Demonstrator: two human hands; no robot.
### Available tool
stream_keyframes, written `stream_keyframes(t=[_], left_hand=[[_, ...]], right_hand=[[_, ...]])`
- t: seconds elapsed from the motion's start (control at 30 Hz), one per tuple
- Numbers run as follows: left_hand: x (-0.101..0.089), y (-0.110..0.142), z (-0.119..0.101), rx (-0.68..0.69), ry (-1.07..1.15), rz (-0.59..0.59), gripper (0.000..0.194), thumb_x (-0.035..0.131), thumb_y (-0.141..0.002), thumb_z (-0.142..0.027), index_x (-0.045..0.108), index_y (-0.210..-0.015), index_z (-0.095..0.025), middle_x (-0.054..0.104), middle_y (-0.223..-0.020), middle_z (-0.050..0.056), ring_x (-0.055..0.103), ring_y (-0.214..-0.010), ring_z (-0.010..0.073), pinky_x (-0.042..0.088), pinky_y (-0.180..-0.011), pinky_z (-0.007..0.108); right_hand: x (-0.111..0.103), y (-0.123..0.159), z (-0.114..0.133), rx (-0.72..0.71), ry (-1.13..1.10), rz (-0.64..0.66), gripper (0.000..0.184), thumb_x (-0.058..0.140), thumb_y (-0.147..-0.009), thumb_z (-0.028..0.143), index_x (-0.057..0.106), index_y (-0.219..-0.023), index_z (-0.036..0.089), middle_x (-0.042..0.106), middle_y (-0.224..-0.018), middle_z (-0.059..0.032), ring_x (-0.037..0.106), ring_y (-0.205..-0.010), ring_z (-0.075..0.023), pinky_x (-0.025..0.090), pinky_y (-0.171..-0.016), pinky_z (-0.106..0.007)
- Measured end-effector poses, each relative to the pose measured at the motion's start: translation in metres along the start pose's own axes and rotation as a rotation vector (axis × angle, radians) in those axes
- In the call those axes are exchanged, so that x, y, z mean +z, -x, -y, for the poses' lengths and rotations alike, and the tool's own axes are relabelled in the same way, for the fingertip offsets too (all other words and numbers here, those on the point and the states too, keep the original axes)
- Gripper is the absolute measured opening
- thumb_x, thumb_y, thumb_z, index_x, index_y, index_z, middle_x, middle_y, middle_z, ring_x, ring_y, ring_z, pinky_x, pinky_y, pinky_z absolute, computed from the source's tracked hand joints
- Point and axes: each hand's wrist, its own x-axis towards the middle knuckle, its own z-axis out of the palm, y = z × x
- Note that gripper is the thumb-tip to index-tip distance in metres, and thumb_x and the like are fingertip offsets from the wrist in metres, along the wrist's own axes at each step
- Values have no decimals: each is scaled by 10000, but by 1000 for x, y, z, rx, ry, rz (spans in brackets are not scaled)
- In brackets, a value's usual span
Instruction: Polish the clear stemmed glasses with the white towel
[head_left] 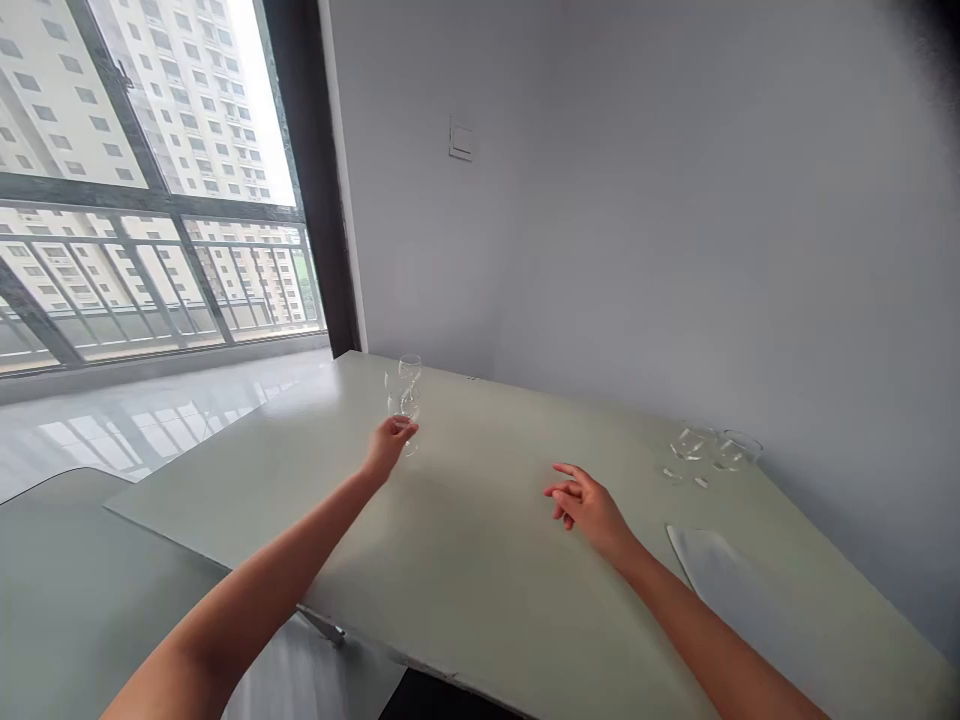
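My left hand [392, 440] reaches to the far left part of the table, its fingers closed around the lower part of a clear drinking glass [393, 396]. Right behind it stands a clear stemmed glass [409, 366]; the two overlap, so their outlines are hard to separate. Over the middle of the table hovers my right hand [589, 505], holding nothing, with its fingers loosely curled and apart. Farther to the right, near the wall, are two clear glass vessels [690, 442] [738, 449] with wide rims.
The pale green table [480, 560] meets a grey wall [675, 220] at the back. A light grey flat sheet or cloth [739, 580] lies by my right forearm. A grey chair back [82, 570] stands left of the table, and a window [150, 200] is beyond.
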Motion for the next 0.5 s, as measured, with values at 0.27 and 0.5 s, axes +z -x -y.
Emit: stream_keyframes(t=[0.27,0.5], left_hand=[[-36,-43,20,-26,6,-114,538,710,-443,-503,585,-842,-163,568,-669,-6,476,-581,106,343,-531,231],[-38,-59,33,-74,-102,-140,532,721,-451,-466,614,-894,-192,603,-724,-5,494,-606,119,340,-523,231]], right_hand=[[-111,11,-55,102,-11,-406,305,592,-665,251,567,-947,137,642,-690,-43,540,-483,-126,408,-425,-250],[-168,-23,-96,209,-66,-777,287,584,-626,134,582,-914,136,630,-785,-52,562,-488,-108,441,-411,-210]])
